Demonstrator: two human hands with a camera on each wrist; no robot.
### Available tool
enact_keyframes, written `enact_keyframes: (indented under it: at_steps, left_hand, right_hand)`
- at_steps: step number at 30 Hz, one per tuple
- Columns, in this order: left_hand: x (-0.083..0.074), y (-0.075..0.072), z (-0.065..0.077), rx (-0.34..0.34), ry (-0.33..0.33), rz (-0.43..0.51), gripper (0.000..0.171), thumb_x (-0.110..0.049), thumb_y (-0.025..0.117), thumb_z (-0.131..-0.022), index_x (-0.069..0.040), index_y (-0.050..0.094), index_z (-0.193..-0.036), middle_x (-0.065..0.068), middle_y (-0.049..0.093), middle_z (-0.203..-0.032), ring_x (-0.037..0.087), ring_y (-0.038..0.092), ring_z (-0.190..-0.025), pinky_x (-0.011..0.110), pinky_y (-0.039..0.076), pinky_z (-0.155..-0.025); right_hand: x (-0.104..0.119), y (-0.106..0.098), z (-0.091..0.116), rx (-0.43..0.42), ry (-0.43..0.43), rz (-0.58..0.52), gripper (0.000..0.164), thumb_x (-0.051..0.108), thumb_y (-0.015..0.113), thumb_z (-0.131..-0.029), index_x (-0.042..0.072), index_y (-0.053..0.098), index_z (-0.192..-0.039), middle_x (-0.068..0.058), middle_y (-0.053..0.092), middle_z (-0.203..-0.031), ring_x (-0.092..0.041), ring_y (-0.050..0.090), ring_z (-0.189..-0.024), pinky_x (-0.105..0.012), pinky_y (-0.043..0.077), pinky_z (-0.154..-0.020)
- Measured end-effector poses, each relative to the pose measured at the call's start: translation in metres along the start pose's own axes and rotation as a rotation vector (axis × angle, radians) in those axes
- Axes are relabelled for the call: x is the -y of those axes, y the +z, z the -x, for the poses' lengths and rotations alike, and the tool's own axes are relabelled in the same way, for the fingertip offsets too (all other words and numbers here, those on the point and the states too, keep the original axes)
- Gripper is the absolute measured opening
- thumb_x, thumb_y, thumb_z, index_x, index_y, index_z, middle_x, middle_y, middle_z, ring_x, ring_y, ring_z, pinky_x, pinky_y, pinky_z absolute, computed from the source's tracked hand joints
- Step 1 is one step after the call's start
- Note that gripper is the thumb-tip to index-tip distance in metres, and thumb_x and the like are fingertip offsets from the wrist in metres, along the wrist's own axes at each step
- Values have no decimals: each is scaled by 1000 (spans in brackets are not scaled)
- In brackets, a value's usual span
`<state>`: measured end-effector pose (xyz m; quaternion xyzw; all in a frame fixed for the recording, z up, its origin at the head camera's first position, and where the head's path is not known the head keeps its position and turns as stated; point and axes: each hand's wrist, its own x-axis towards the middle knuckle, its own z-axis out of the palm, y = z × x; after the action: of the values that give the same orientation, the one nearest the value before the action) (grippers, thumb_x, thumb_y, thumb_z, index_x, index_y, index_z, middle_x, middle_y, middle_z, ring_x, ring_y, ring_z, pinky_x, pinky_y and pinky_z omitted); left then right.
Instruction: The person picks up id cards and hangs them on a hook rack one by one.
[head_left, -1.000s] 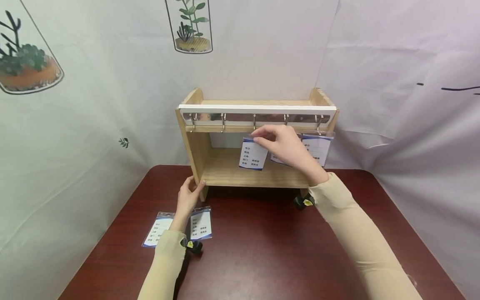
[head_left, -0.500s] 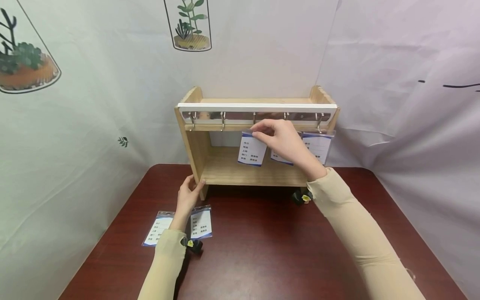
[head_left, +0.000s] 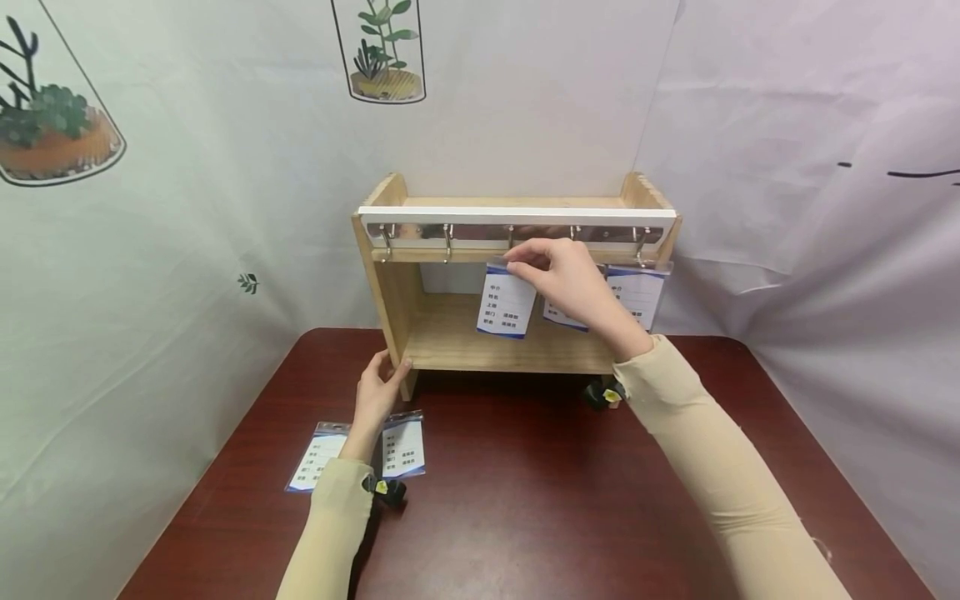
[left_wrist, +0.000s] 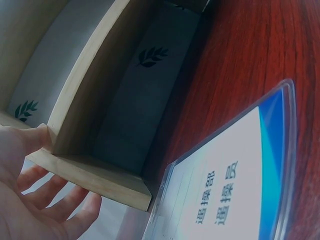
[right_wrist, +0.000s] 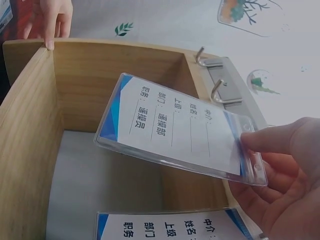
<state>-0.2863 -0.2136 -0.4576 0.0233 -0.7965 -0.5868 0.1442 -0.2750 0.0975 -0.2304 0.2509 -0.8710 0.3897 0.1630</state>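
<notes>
My right hand [head_left: 566, 279] pinches the top edge of a clear-sleeved name badge [head_left: 504, 304], white with blue corners, just below the middle hook [head_left: 511, 237] of a small wooden shelf [head_left: 480, 358]. The hand hides that hook's lower end. In the right wrist view, thumb and fingers hold the badge [right_wrist: 170, 130] at its slotted end, its face tilted. My left hand [head_left: 377, 392] grips the shelf's lower left corner, thumb on the front edge and fingers along the outer side.
Another badge [head_left: 636, 293] hangs at the rightmost hook [head_left: 641, 243]; one beside it is partly behind my right hand. Two badges lie on the dark red table: one [head_left: 402, 447] right of my left forearm, one [head_left: 318, 458] left of it. Printed cloth [head_left: 187, 250] surrounds the table.
My right hand and the badge have risen slightly toward the hook rail over the last second, then stayed nearly still. My left hand has kept its place on the shelf.
</notes>
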Motion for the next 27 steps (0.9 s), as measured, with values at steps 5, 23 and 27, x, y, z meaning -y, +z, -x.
enact_keyframes:
  at_steps: [5, 23, 27]
  left_hand:
    - [1, 0, 0, -2, -3, -4, 58, -35, 71, -96, -3, 52, -141, 24, 59, -136, 36, 58, -125, 49, 49, -101]
    - [0, 0, 0, 2, -10, 1, 58, -35, 70, -97, -3, 51, -142, 24, 57, -138, 37, 57, -126, 49, 49, -102]
    - [0, 0, 0, -1, -10, -6, 58, -35, 70, -97, -3, 52, -141, 24, 58, -137, 37, 57, -126, 49, 49, -102]
  right_hand:
    - [1, 1, -1, -3, 21, 3, 16, 22, 71, -96, 14, 78, -108, -2, 76, -102, -13, 68, -86, -32, 50, -76]
    - [1, 0, -3, 4, 61, 2, 17, 23, 72, -95, 14, 78, -108, -3, 75, -98, -14, 65, -81, -32, 48, -73]
    - [1, -1, -3, 13, 68, 7, 17, 23, 71, -95, 14, 78, -108, -3, 75, -98, -15, 65, -82, -32, 48, -73]
